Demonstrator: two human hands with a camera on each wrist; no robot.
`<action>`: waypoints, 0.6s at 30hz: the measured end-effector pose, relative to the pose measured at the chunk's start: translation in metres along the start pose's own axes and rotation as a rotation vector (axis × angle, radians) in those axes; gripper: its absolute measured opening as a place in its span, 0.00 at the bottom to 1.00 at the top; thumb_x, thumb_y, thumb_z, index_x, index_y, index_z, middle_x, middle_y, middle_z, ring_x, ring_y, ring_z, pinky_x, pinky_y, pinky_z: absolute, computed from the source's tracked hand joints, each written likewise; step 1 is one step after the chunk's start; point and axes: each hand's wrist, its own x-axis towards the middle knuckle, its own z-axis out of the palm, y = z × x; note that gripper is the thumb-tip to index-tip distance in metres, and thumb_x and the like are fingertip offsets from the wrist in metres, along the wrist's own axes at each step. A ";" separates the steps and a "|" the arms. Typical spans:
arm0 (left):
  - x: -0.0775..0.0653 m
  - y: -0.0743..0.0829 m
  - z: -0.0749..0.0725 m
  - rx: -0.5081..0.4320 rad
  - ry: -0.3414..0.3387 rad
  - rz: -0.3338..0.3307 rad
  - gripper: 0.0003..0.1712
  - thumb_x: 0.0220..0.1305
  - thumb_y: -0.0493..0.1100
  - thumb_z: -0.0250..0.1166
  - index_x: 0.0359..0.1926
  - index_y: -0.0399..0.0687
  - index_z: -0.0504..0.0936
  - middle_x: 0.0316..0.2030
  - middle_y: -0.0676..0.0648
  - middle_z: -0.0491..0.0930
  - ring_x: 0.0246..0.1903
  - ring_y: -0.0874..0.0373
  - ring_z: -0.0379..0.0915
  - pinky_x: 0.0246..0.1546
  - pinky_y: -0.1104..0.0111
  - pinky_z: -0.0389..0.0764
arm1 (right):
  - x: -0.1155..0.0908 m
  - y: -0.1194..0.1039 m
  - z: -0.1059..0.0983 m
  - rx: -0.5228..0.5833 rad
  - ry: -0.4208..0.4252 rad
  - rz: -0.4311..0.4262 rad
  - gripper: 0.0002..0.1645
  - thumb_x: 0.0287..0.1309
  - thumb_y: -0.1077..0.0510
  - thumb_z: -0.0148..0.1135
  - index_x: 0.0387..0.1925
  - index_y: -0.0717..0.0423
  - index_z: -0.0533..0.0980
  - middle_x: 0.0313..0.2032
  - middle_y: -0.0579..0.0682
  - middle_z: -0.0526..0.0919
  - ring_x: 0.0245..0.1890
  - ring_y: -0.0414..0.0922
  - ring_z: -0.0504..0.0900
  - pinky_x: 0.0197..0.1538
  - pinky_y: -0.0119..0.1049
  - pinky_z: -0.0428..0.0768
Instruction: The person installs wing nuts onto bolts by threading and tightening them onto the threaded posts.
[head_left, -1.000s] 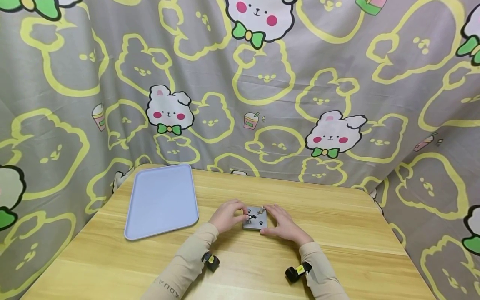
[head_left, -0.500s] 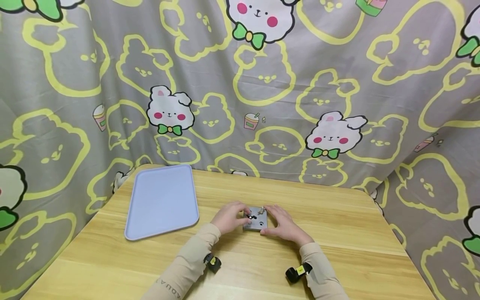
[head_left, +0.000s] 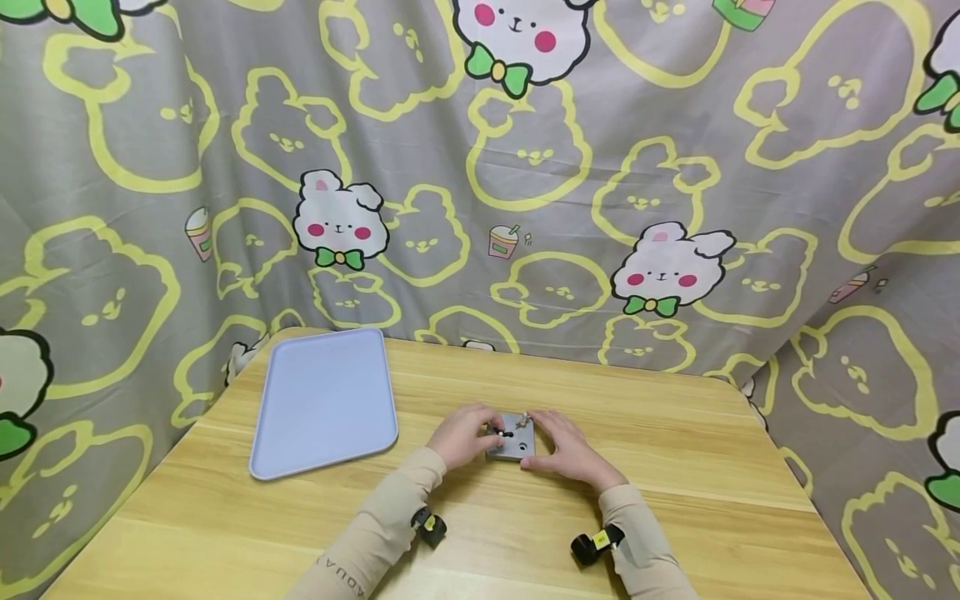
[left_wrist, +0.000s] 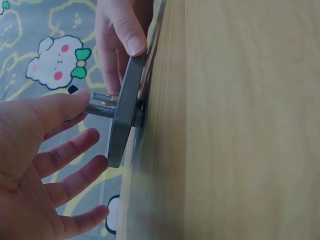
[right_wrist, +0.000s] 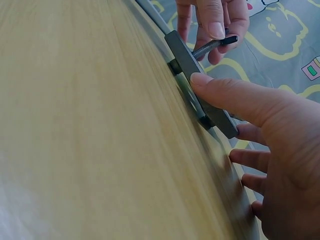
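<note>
Bright, even light w/ no glare is covering the tabletop (head_left: 675,467); only soft shadows are showing under the sleeves. Head view is staying sharp, w/ slight bending at edges. Both wrist views are blurring the near tabletop wood.

One grey plate (head_left: 513,443), one bolt (right_wrist: 212,46), one tray (head_left: 324,403), two hands.

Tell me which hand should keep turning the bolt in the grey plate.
Left. The left hand already pinches the bolt standing in the grey plate, while the right hand steadies the plate's edge with its thumb.
</note>
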 end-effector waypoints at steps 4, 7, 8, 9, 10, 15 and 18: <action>0.000 0.000 -0.001 -0.017 -0.006 0.006 0.08 0.61 0.48 0.68 0.39 0.53 0.83 0.42 0.53 0.84 0.47 0.55 0.79 0.52 0.60 0.79 | 0.001 0.001 0.000 -0.011 0.000 -0.002 0.55 0.49 0.35 0.70 0.73 0.52 0.59 0.72 0.56 0.62 0.76 0.61 0.49 0.74 0.64 0.47; -0.001 0.000 -0.002 -0.032 -0.016 0.009 0.08 0.61 0.48 0.67 0.40 0.53 0.83 0.43 0.52 0.84 0.47 0.55 0.79 0.53 0.60 0.79 | 0.001 0.000 0.000 -0.014 0.005 -0.010 0.55 0.48 0.36 0.70 0.72 0.52 0.59 0.72 0.57 0.62 0.75 0.62 0.50 0.74 0.65 0.48; -0.001 -0.001 -0.002 -0.037 -0.018 0.012 0.08 0.62 0.47 0.67 0.40 0.52 0.83 0.42 0.52 0.84 0.47 0.54 0.79 0.53 0.59 0.78 | 0.001 0.000 0.000 -0.014 0.006 -0.013 0.55 0.49 0.36 0.70 0.72 0.53 0.59 0.72 0.57 0.62 0.75 0.62 0.50 0.74 0.65 0.48; -0.001 -0.001 -0.002 -0.041 -0.020 0.013 0.08 0.62 0.47 0.67 0.40 0.52 0.83 0.42 0.52 0.84 0.47 0.54 0.79 0.53 0.59 0.78 | 0.002 0.000 0.001 -0.014 0.006 -0.014 0.55 0.49 0.36 0.70 0.72 0.53 0.59 0.72 0.57 0.63 0.75 0.62 0.50 0.74 0.65 0.48; -0.001 -0.001 -0.002 -0.043 -0.022 0.015 0.08 0.62 0.47 0.67 0.40 0.52 0.83 0.42 0.52 0.84 0.47 0.54 0.79 0.53 0.59 0.78 | 0.002 0.001 0.001 -0.013 0.007 -0.017 0.55 0.49 0.36 0.70 0.72 0.53 0.59 0.72 0.57 0.63 0.75 0.62 0.51 0.74 0.65 0.48; -0.002 -0.002 -0.003 -0.051 -0.034 0.018 0.08 0.63 0.47 0.66 0.42 0.53 0.82 0.44 0.52 0.83 0.48 0.55 0.78 0.55 0.59 0.78 | 0.002 0.000 0.001 -0.015 0.010 -0.021 0.55 0.49 0.36 0.70 0.72 0.55 0.59 0.72 0.58 0.63 0.75 0.62 0.51 0.74 0.64 0.47; -0.003 -0.002 -0.003 -0.062 -0.047 0.001 0.12 0.63 0.48 0.66 0.46 0.52 0.82 0.47 0.51 0.83 0.51 0.54 0.78 0.57 0.58 0.77 | 0.001 -0.001 0.001 -0.010 0.013 -0.022 0.55 0.49 0.36 0.70 0.72 0.55 0.59 0.72 0.58 0.63 0.75 0.63 0.51 0.74 0.65 0.47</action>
